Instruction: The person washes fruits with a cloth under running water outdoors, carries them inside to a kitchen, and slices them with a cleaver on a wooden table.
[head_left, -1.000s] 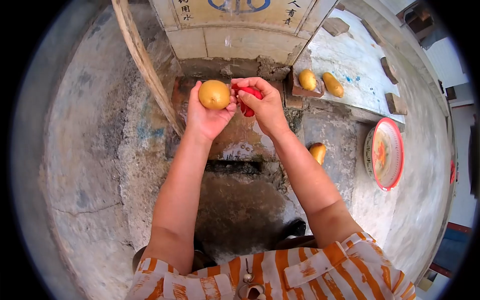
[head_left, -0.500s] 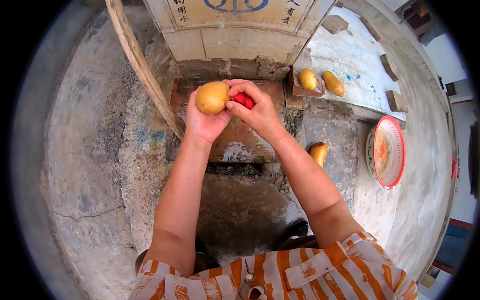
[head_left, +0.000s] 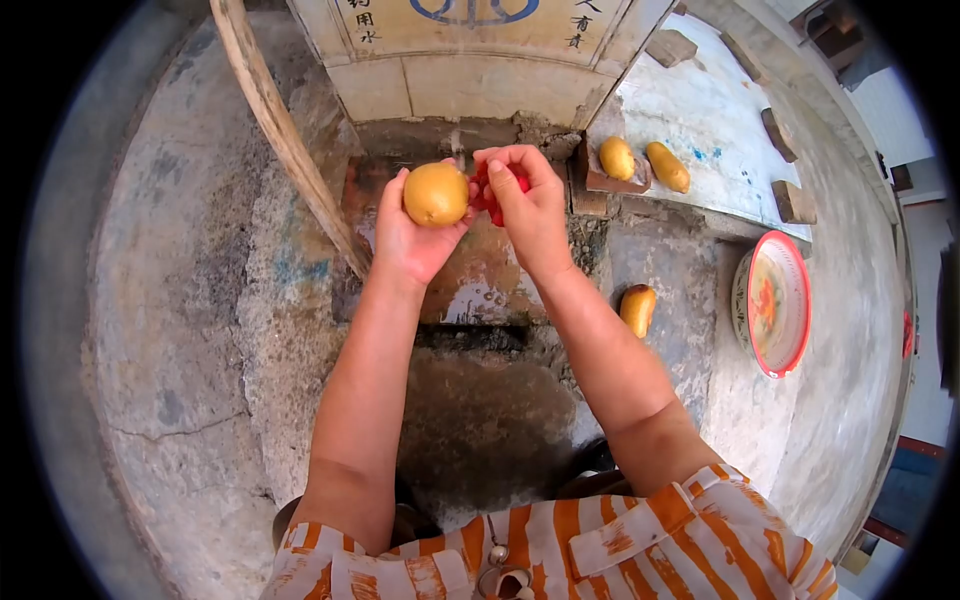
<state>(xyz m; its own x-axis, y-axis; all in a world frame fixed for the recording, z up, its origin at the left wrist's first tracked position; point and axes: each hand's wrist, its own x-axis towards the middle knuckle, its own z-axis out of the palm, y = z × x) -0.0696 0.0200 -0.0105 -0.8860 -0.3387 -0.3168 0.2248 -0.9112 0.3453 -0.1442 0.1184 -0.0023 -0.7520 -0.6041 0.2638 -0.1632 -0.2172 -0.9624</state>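
My left hand (head_left: 418,240) is closed from beneath around a yellow potato (head_left: 437,194), which looks wet and smooth. Just to the right, my right hand (head_left: 532,205) grips a crumpled red wad (head_left: 497,200), perhaps cloth or netting; its exact kind is hard to make out. The wad is at the potato's right side, close to the fingertips of my left hand. Both hands are over a wet, reddish-brown slab (head_left: 480,275) in front of a tiled block.
Two potatoes lie at the upper right, one on a brick (head_left: 630,182), one on a pale slab (head_left: 715,110). Another potato (head_left: 637,310) rests on the ground beside my right forearm. A red-rimmed basin (head_left: 800,305) stands at right. A wooden pole (head_left: 285,140) leans at left.
The potato has turned in my left hand and shifted slightly right. My right hand has moved right and drawn back from the potato, still holding the red wad.
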